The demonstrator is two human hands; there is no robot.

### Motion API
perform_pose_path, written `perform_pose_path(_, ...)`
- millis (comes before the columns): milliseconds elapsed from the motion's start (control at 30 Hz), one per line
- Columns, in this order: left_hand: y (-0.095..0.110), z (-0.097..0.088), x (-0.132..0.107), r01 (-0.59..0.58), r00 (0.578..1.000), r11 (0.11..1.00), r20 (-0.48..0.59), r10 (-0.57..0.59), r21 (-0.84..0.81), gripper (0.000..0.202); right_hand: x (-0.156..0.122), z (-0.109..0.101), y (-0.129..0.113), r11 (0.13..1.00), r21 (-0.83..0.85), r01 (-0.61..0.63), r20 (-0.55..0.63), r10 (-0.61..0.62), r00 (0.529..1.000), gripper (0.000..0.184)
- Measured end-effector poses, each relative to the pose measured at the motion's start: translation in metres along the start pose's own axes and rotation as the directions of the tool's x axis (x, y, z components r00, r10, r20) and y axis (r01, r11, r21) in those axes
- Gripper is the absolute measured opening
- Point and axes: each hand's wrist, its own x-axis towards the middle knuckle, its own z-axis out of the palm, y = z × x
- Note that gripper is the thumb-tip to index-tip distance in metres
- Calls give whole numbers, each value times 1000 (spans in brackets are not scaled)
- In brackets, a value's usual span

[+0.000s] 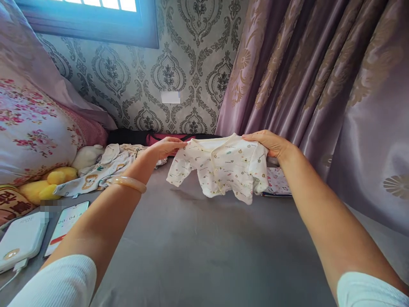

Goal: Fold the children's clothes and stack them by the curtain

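Observation:
A small white baby shirt (223, 164) with a fine print hangs above the grey sheet, stretched between both hands. My left hand (166, 148) pinches it at one shoulder, and a pale bangle (128, 183) circles that wrist. At the opposite shoulder my right hand (268, 143) grips the cloth, its fingers partly behind the fabric. The shirt's neckline faces up and its lower edge dangles just over the sheet. Behind my left forearm lies a heap of printed baby clothes (108, 164). Folded patterned cloth (278, 181) shows beyond the shirt's right side.
A phone (68, 221) and a white power bank (22, 241) with a cable lie at the left. Yellow and white plush toys (59, 181) sit by a floral pillow (35, 132). Purple curtains (287, 64) hang at the right, and the grey sheet (217, 256) spreads in front.

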Motion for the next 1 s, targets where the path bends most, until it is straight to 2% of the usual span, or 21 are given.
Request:
perform_pose_path(67, -2, 3, -1, 10, 1000, 998, 26, -8, -64, 45, 1, -2, 1, 989, 90, -121, 60, 116, 991, 15)
perform_pose_path(133, -4, 5, -1, 25, 999, 992, 41, -20, -123, 45, 1, -4, 1, 972, 143, -185, 78, 176, 981, 14)
perform_pose_path(267, -6, 7, 0, 73, 997, 986, 46, -67, -150, 44, 0, -8, 1, 962, 177, -210, 76, 199, 977, 12)
perform_pose_path(500, -1, 8, -6, 129, 991, 986, -29, -133, -104, 50, 3, -13, 7, 956, 183, -228, 92, 214, 973, 13)
perform_pose_path(633, 0, 9, -9, 140, 988, 986, -59, -146, -87, 43, 6, -13, 11, 966, 156, -207, 91, 194, 977, 19)
perform_pose_path(733, -2, 7, -10, 82, 994, 996, -67, -84, -27, 37, 9, -11, 16, 988, 66, -140, 80, 135, 988, 24)
perform_pose_path(833, 1, 6, -11, -121, 986, 986, -98, 133, 115, 32, 14, -8, 22, 996, -81, 24, 14, -23, 1000, 30)
perform_pose_path(867, 4, 7, -10, -228, 959, 957, -128, 253, 181, 30, 17, -7, 24, 988, -126, 94, -39, -100, 994, 33)
perform_pose_path(900, 8, 9, -10, -344, 900, 903, -185, 395, 256, 26, 19, -4, 25, 970, -171, 171, -115, -192, 975, 36)
perform_pose_path(933, 13, 11, -10, -450, 801, 826, -256, 542, 340, 23, 20, -1, 25, 943, -219, 249, -212, -296, 931, 39)
perform_pose_path(1000, 24, 17, -11, -572, 537, 647, -366, 760, 505, 15, 21, 6, 25, 869, -322, 376, -371, -481, 794, 43)
